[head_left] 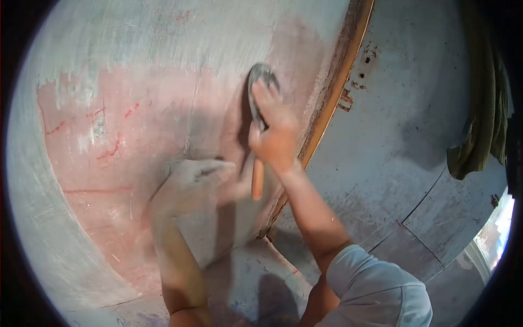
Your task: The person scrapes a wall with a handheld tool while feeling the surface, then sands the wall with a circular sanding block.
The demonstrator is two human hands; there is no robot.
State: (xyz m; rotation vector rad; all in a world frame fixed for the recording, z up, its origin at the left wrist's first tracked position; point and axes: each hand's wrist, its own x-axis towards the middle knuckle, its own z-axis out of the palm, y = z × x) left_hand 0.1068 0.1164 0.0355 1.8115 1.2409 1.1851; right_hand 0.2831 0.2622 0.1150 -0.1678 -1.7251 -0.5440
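My right hand [275,131] is closed around a trowel-like tool [257,182] with a dark rounded blade and an orange handle pointing down. The blade stands against the wall [152,125], whose plaster is pinkish with grey-white areas above and at the left. Lower and to the left, my left hand [199,177] is near the wall, pale and smeared by motion; what it holds, if anything, cannot be made out.
A wooden door frame edge [321,128] runs diagonally down right of the tool. Beyond it stands a grey-blue panel [392,136] with rusty holes. Dark green cloth [479,125] hangs at the upper right. Bright light enters at the far right.
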